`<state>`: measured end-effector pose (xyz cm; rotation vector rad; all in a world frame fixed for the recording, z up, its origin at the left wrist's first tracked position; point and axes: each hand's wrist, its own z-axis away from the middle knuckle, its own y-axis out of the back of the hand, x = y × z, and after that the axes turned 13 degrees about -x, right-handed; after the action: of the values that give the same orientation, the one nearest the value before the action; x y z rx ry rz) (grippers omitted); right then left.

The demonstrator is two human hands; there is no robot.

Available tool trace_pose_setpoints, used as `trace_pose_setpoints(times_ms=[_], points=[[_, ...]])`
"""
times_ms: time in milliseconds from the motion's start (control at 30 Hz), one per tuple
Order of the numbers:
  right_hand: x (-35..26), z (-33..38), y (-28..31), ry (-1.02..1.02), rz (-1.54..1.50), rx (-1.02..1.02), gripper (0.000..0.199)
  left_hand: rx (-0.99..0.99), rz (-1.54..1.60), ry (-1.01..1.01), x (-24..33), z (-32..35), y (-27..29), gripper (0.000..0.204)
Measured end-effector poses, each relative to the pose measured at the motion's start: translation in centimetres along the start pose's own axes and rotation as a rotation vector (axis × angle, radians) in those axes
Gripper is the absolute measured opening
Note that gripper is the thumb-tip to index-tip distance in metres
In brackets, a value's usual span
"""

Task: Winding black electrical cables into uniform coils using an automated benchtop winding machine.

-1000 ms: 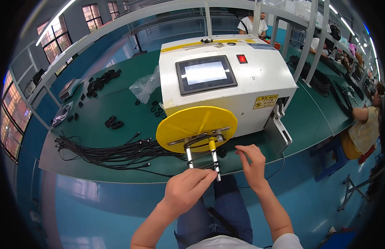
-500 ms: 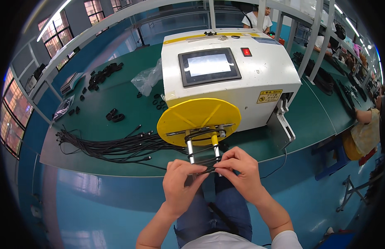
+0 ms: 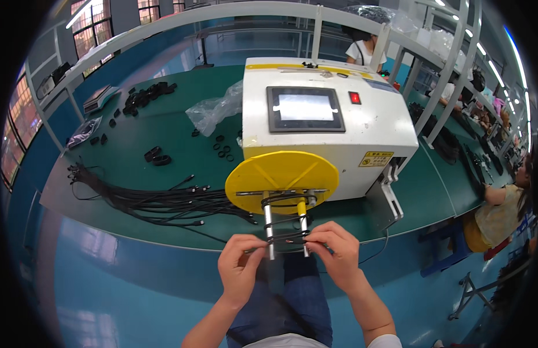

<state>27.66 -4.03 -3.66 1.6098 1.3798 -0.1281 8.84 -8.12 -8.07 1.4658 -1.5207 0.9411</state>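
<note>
A black cable (image 3: pixel 286 219) is looped round two metal posts (image 3: pixel 269 229) that stick out toward me from a round yellow disc (image 3: pixel 263 174). By the left post, my left hand (image 3: pixel 240 265) pinches the cable between thumb and fingertips. My right hand (image 3: pixel 337 250) pinches it beside the right post, and a short stretch of cable spans the gap between the hands. The disc sits on the front of a white machine (image 3: pixel 327 139) with a dark-framed screen (image 3: pixel 305 109) and a red switch (image 3: pixel 354 98).
On the green table (image 3: pixel 129 185) a bundle of black cables (image 3: pixel 147 200) lies to the left. Behind it are small black rings (image 3: pixel 221 152), black coils (image 3: pixel 147 97) and a clear plastic bag (image 3: pixel 214 110). A metal bracket (image 3: pixel 388 194) stands at the right. Co-workers sit farther off.
My hands have moved apart, left hand to the left post and right hand beside the right post. They were close together between the posts before. The view has shifted slightly.
</note>
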Motion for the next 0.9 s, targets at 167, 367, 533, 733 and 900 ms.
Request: trace_pose_setpoints(times_ms=[167, 367, 533, 733, 900], points=[[0.4, 0.4, -0.3, 0.042, 0.041, 0.047, 0.017, 0.101, 0.309, 0.147, -0.1, -0.2, -0.8, 0.023], [0.5, 0.6, -0.9, -0.008, -0.079, 0.12, 0.018, 0.186, 0.449, 0.152, -0.6, -0.3, -2.0, 0.023], [0.3, -0.1, 0.0, 0.089, -0.021, 0.01, 0.016, 0.154, 0.492, 0.171, -1.6, 0.0, -1.7, 0.024], [0.8, -0.7, 0.5, 0.14, 0.031, -0.055, 0.019, 0.092, 0.069, 0.177, 4.9, 0.1, 0.5, 0.036], [0.2, -0.9, 0.1, 0.128, 0.033, -0.051, 0.019, -0.401, -1.273, -0.101, 7.8, -3.3, -2.9, 0.076]])
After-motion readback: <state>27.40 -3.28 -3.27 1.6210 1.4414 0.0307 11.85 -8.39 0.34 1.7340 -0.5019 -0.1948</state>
